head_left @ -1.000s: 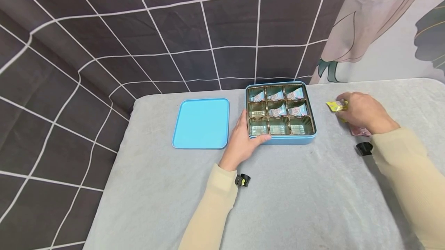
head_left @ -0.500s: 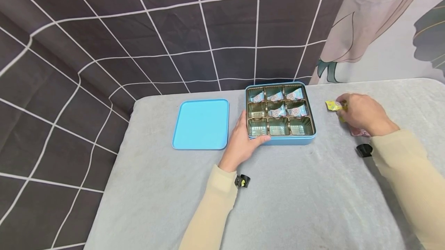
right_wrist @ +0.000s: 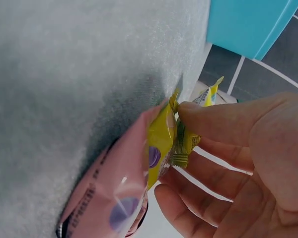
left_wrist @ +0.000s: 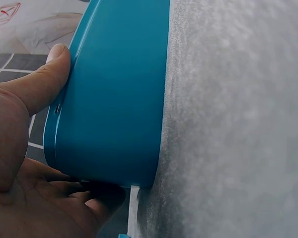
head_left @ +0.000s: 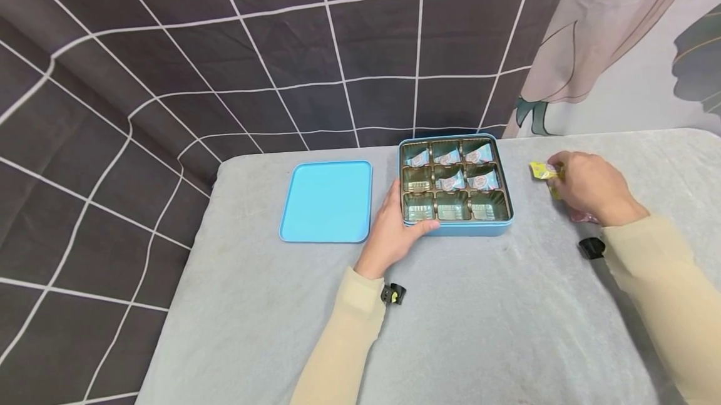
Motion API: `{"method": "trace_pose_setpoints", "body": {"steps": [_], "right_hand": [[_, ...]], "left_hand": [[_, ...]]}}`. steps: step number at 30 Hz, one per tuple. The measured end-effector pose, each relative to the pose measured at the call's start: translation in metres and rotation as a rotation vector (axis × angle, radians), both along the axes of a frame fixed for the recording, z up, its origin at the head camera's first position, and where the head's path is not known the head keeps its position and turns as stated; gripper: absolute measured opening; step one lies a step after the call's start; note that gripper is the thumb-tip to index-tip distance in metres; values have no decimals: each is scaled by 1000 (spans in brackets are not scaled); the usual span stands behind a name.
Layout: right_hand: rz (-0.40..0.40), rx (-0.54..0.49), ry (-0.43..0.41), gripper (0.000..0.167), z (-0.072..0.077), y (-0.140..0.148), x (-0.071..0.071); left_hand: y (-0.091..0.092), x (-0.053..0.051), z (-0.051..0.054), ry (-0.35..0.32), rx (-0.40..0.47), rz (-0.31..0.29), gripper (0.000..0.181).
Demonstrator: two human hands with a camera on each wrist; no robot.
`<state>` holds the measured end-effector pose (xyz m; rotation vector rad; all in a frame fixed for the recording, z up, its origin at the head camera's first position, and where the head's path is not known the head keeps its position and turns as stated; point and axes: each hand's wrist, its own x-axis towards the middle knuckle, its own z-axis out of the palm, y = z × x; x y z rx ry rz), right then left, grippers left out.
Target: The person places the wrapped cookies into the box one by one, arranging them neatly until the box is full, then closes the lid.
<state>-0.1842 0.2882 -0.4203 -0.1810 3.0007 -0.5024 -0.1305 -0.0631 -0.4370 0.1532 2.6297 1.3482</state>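
A blue tin box (head_left: 475, 228) with a brown divided tray stands at the table's back. Several candies in light-blue wrappers (head_left: 480, 153) lie in its back and middle rows; the front compartments hold none. My left hand (head_left: 388, 233) grips the box's front left corner, thumb at the front rim and fingers along the left side. To the right of the box, my right hand (head_left: 594, 186) pinches a yellow-wrapped candy (right_wrist: 188, 136) between thumb and fingers. Another yellow wrapper (right_wrist: 160, 141) touches it, against a pink packet (right_wrist: 116, 186) on the cloth. The hand partly hides these in the head view.
A flat blue lid (head_left: 327, 201) lies left of the box. Grey cloth (head_left: 479, 317) covers the table. Behind it hangs a dark curtain (head_left: 372, 48) with white grid lines, beside a floral one (head_left: 625, 67) at the right.
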Motion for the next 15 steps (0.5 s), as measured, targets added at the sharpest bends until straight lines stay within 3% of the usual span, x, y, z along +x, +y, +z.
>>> {"method": "trace_pose_setpoints", "body": {"steps": [15], "right_hand": [[-41,-24,81,38,-1,-5,10]], "left_hand": [[0,1,0,11,5,-9,112]]}}
